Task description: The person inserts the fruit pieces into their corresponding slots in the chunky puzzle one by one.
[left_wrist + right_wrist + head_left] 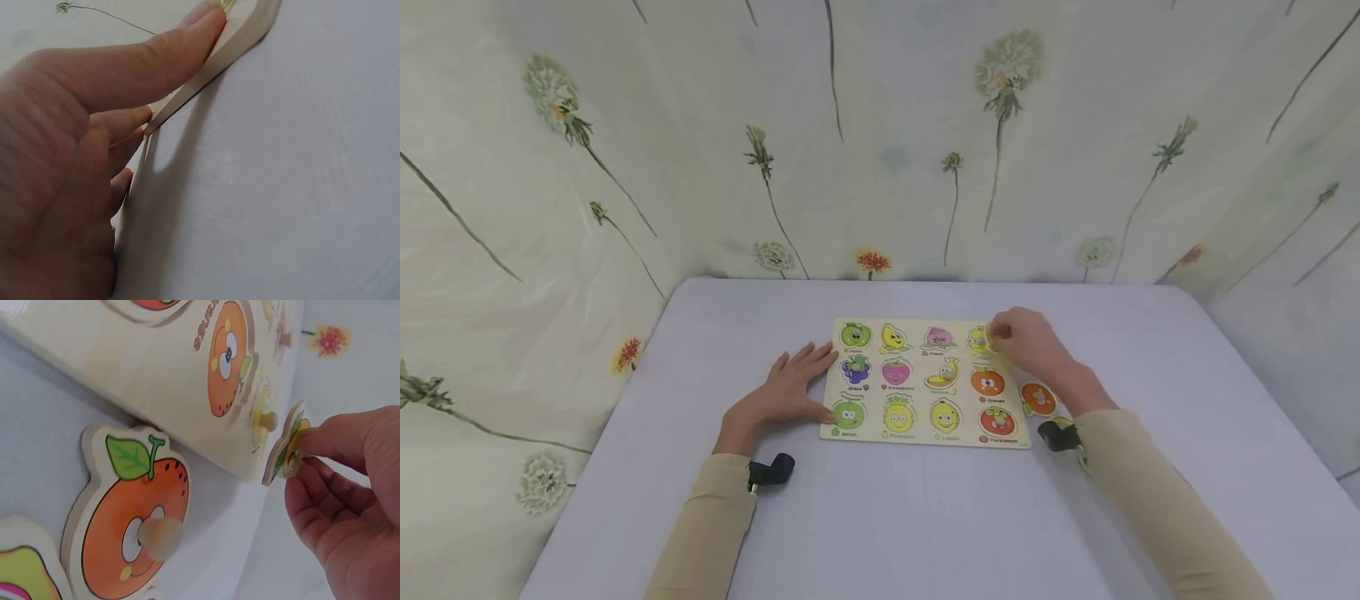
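Observation:
A light wooden fruit puzzle board (917, 444) lies flat on the table, with rows of coloured fruit faces. My left hand (790, 390) spreads along its left edge; the thumb (187, 47) rests on the corner by the melon and the other fingertips touch the side. At the top right corner, my right hand (1028, 337) pinches a puzzle piece (287, 447) with green leaf edges and some yellow. That piece is tilted on edge, apart from the board in the right wrist view. Its picture is mostly hidden. Beside it, a yellow fruit with a peg (261, 419) sits in the board.
A loose orange piece (137, 531) with a wooden peg lies right of the board, below my right wrist. Next to it is a yellow-green piece (25, 569), partly cut off. A flowered curtain (880, 150) hangs behind the white-covered table (910, 525).

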